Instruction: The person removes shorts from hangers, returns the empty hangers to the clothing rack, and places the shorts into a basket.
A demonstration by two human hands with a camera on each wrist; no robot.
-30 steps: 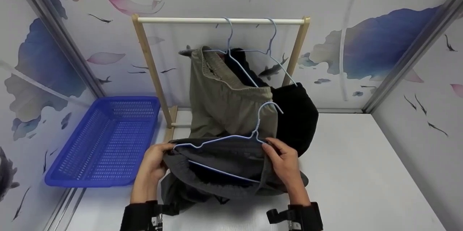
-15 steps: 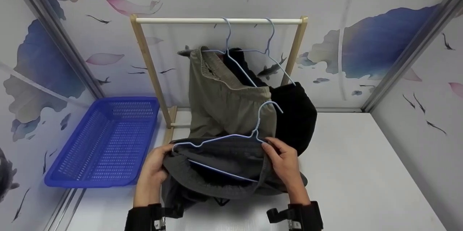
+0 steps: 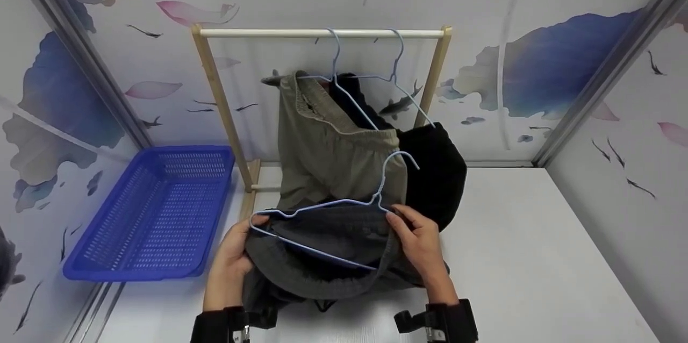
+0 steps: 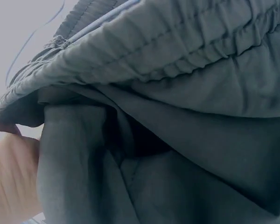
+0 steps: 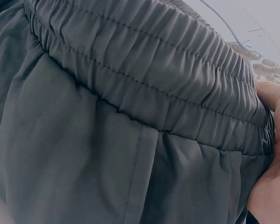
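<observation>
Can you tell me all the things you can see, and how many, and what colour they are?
Grey shorts: one, dark grey, on a hanger between both hands.
Held hanger: one, light blue wire, in the shorts' waistband.
Rack: one, wooden posts, white bar, at the back.
Hanging hangers: two, light blue, on the bar.
Khaki shorts: one, hanging.
Black garment: one, hanging behind.
Basket: one, blue, left.
Table: one, white.
Left hand: grips waistband's left end.
Right hand: grips right end.

You see matt grey cloth shorts [image 3: 322,257] with a gathered elastic waistband, a smooth coated wire hanger [image 3: 328,208], a perforated blue plastic basket [image 3: 150,214], and a bare wooden rack [image 3: 215,90].
</observation>
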